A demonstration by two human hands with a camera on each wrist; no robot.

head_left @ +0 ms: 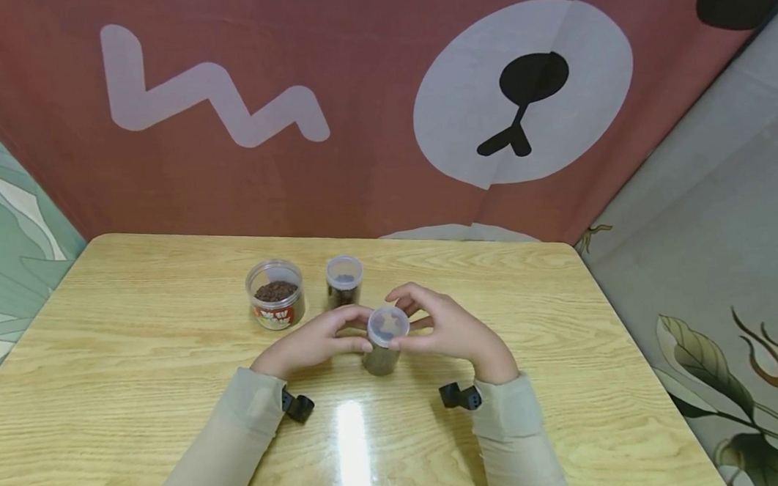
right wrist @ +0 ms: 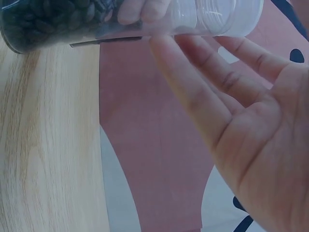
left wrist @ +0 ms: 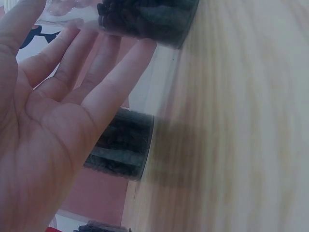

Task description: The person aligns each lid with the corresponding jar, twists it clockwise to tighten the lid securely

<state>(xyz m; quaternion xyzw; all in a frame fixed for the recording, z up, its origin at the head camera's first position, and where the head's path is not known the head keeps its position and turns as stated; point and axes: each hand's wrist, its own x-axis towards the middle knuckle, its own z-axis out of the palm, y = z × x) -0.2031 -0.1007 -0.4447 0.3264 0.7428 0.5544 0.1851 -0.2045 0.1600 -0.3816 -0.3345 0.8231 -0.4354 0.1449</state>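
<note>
A slim clear plastic jar [head_left: 380,361] with a translucent lid [head_left: 388,322] stands on the table between both hands. Dark oval seeds [right wrist: 53,21] fill its lower part in the right wrist view. My left hand [head_left: 311,342] holds the jar from the left, thumb on the near side and fingers around the far side. From the right, my right hand [head_left: 458,329] grips it near the top, its thumb at the lid's edge. In the left wrist view, the left fingertips [left wrist: 147,46] meet the jar wall.
Just behind stands a similar slim jar [head_left: 345,294] with dark contents and a translucent lid. Left of it is a wider jar [head_left: 277,313] with brown crumbly contents and a red label. The wooden table [head_left: 137,344] ends at a reddish-brown cloth [head_left: 359,178] with a bear face.
</note>
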